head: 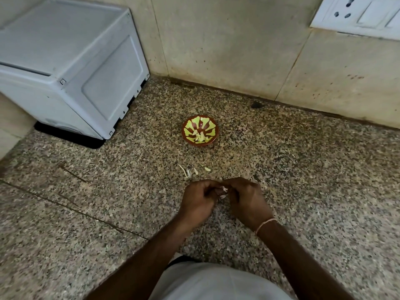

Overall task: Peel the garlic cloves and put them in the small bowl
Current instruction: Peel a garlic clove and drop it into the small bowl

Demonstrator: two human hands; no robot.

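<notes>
Both hands meet low over the speckled worktop (303, 169), left grip (198, 201) and right grip (246, 199) pinched on a garlic clove (223, 191), mostly hidden by fingers. At twelve o'clock sits the small bowl (200, 131), holding pale peeled cloves (200, 137); peel scraps (190, 171) lie between.

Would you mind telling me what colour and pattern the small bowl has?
The small bowl is reddish-brown with yellow-green streaks radiating inside, seen in the head view.
</notes>
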